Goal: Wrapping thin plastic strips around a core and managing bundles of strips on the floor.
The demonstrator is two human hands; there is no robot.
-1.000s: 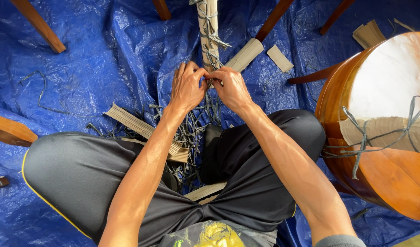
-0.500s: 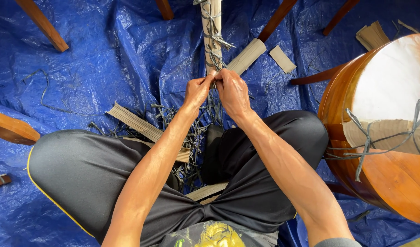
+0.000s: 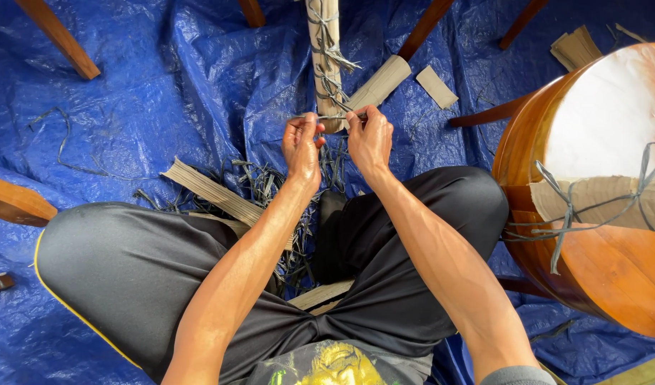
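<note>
While a grey strap (image 3: 332, 116) is stretched taut between 2 hands, a tying or untying step is judged in hand. Left hand (image 3: 301, 146): fingers pinching 1 strap end. Right hand (image 3: 370, 135): fingers pinching the other. The strap lies against the cardboard-wrapped leg (image 3: 325, 43). Steady, even tension is judged needed next.

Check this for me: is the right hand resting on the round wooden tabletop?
No, the right hand is at the cardboard-wrapped leg, pinching a grey strap with the left hand, apart from the tabletop.
</note>
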